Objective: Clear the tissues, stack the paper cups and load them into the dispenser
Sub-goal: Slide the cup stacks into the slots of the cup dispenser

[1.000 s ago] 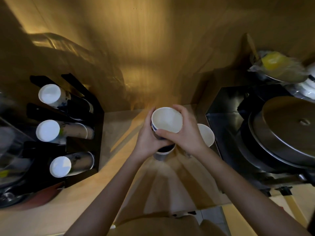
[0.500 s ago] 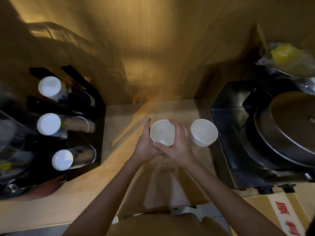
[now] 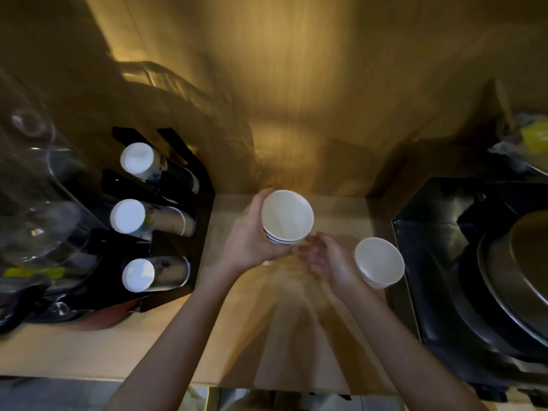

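Observation:
My left hand grips a short stack of white paper cups from the left side, mouth up, above the wooden counter. My right hand hovers just right of that stack, fingers spread and blurred, holding nothing. A second stack of white cups stands on the counter right beside my right wrist. The black cup dispenser sits at the left with three slots, each holding cups lying sideways with white bottoms facing me. No tissues are visible.
A black steel appliance with a large round metal lid fills the right side. Clear glass containers crowd the far left. A wooden wall closes the back. The counter runs to the front edge.
My right hand has let go of the cup stack and slid off to the right. My left hand alone now holds the stack, lifted slightly to the left.

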